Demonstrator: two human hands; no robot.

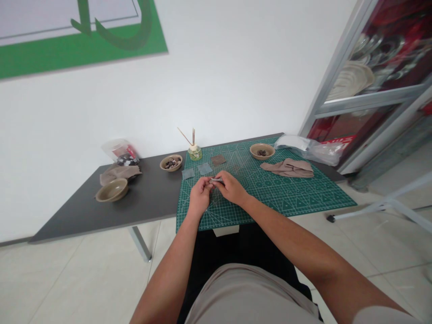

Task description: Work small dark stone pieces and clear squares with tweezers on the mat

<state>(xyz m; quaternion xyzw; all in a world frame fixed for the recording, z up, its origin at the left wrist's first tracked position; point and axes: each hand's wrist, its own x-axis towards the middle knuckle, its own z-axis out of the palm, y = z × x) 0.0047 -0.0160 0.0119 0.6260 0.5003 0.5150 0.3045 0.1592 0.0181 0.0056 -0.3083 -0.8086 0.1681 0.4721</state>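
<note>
My left hand (201, 193) and my right hand (231, 188) meet over the near left part of the green cutting mat (270, 191). Both are closed, fingertips pinching a small greyish, thin piece (217, 180) between them; it looks like fabric, but my fingers cover much of it. Just beyond my hands lie two flat pale blue-grey squares (204, 168) and a brown square (218, 159). A glass bottle with reed sticks (195, 152) stands behind these squares.
Left of the mat is a bowl of small dark and pale pieces (171, 163). Farther left are another bowl (112, 191), a cloth and a plastic bag. On the right sit a bowl with dark pieces (262, 151), a crumpled brown cloth (288, 168) and a clear plastic bag (312, 149).
</note>
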